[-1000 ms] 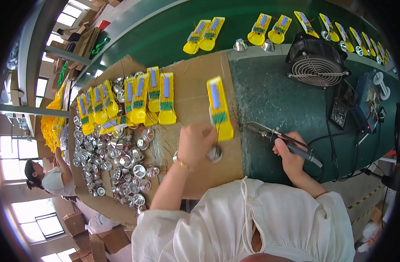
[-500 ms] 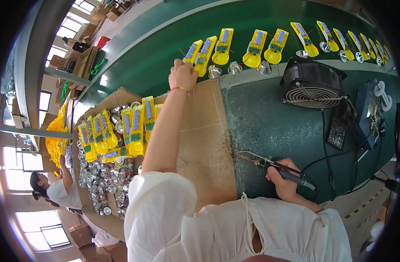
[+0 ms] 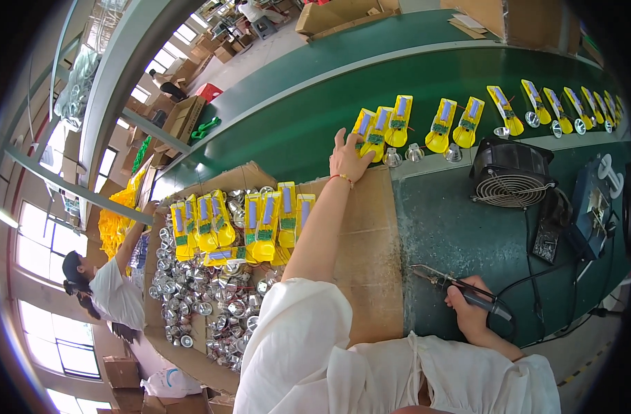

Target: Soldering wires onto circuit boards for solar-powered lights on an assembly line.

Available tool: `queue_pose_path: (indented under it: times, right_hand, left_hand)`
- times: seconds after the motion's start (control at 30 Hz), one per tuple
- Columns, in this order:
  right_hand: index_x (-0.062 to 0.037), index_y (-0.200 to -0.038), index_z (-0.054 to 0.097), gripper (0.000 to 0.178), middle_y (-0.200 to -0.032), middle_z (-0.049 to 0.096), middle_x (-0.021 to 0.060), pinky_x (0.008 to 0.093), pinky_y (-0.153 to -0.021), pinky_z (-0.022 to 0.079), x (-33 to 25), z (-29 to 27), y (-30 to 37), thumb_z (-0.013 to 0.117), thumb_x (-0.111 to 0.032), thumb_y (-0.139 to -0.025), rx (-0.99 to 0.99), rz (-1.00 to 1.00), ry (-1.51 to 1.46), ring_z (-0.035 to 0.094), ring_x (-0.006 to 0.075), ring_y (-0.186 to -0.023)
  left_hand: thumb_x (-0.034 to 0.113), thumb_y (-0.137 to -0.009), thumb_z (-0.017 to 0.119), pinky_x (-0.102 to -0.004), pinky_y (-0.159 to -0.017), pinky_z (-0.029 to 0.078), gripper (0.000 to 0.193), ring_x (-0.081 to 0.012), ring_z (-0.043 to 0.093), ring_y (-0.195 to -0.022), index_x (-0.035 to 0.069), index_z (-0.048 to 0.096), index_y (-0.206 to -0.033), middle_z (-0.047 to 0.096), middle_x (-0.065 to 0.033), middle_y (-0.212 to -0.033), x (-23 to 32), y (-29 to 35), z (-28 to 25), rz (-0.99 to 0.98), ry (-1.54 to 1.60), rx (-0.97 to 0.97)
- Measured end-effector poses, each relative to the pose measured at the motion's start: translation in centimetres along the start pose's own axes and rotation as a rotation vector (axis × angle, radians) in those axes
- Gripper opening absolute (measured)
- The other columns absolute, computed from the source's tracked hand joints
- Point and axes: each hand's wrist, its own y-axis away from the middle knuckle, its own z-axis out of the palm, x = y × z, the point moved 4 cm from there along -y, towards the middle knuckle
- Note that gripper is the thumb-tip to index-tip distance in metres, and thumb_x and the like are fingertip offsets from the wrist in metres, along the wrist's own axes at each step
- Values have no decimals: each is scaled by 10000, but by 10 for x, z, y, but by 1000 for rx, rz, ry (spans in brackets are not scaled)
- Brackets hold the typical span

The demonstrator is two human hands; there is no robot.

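My left hand (image 3: 348, 160) reaches to the near edge of the green conveyor belt, its fingers spread around the lower end of a yellow plastic housing (image 3: 363, 121). That housing carries a blue-violet cylindrical cell and is the leftmost in a row; the fingers partly hide its lower end. Right beside it lies a second yellow housing (image 3: 377, 134) with a green circuit board. My right hand (image 3: 470, 308) is wrapped round the dark handle of a soldering iron (image 3: 475, 298), whose metal tip points left above the green bench.
Silver reflector cups (image 3: 393, 158) stand by the row. On the left, a cardboard tray (image 3: 157, 303) holds many reflectors and yellow housings (image 3: 260, 224). A black fan (image 3: 512, 172), a solder spool (image 3: 611, 176) and cables occupy the right. Another person (image 3: 115, 290) works at far left.
The view has shifted, showing more of the belt's far side and the tray. My left fingers have spread apart at the leftmost housing. My right hand still grips the soldering iron.
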Motion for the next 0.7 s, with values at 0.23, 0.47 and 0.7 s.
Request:
queue_pose_path:
  times: [0.23, 0.47, 0.7]
  right_hand:
    - [-13, -803, 531, 118, -660, 608, 53, 231, -556, 461, -3, 1, -4, 640, -47, -774, 4, 39, 17, 567, 91, -594]
    - [-18, -793, 534, 123, -660, 607, 45, 220, -550, 455, -2, 0, -1, 647, -64, -779, -12, 41, -24, 562, 79, -598]
    - [-11, -802, 521, 111, -664, 595, 65, 225, -531, 452, -3, 0, -2, 621, -57, -797, -23, 62, -87, 556, 92, -587]
  left_hand:
    - [332, -769, 621, -438, -825, 447, 368, -324, 489, -1055, 138, 521, -1065, 384, -100, -1275, 26, -3, 19, 0, -264, 97]
    - [264, -751, 633, -376, -796, 452, 213, -312, 549, -941, 126, 591, -907, 511, -107, -1092, 16, -17, 11, -55, 8, -23]
    - [233, -743, 637, -388, -755, 464, 144, -288, 551, -924, 95, 619, -782, 496, -98, -1062, 3, 70, -36, -154, 16, -78]
